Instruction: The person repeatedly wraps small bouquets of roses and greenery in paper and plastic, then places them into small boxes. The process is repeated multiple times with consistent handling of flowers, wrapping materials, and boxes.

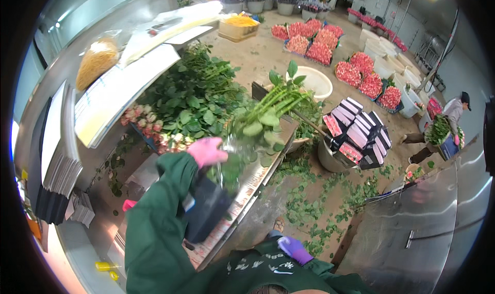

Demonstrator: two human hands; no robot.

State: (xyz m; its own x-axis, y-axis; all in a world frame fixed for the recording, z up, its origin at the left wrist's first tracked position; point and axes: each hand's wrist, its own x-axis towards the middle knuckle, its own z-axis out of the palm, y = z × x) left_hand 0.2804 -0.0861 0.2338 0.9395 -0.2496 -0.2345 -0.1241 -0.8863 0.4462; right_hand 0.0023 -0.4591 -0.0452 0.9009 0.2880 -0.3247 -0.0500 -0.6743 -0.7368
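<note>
My left hand (207, 151), in a pink glove and green sleeve, holds a wrapped bunch of flowers by its upper side. The bunch is blurred: its green stems (276, 104) point up and to the right, and its dark wrap (207, 205) hangs over the narrow bench (220, 236). The flower heads inside the wrap are hidden. Low in front of my apron is my right hand (296, 250), in a purple glove, away from the bunch; whether its fingers hold anything is unclear. Leafy stems (193, 97) with pink and cream roses (145, 122) lie beyond my left hand.
A bucket of black-wrapped bunches (334, 160) stands right of the bench, near an open white tub (321, 81). Cut leaves (309, 201) litter the floor. Card sheets (123, 89) and a bag of rubber bands (98, 62) sit at left. A co-worker (452, 116) carries flowers at far right.
</note>
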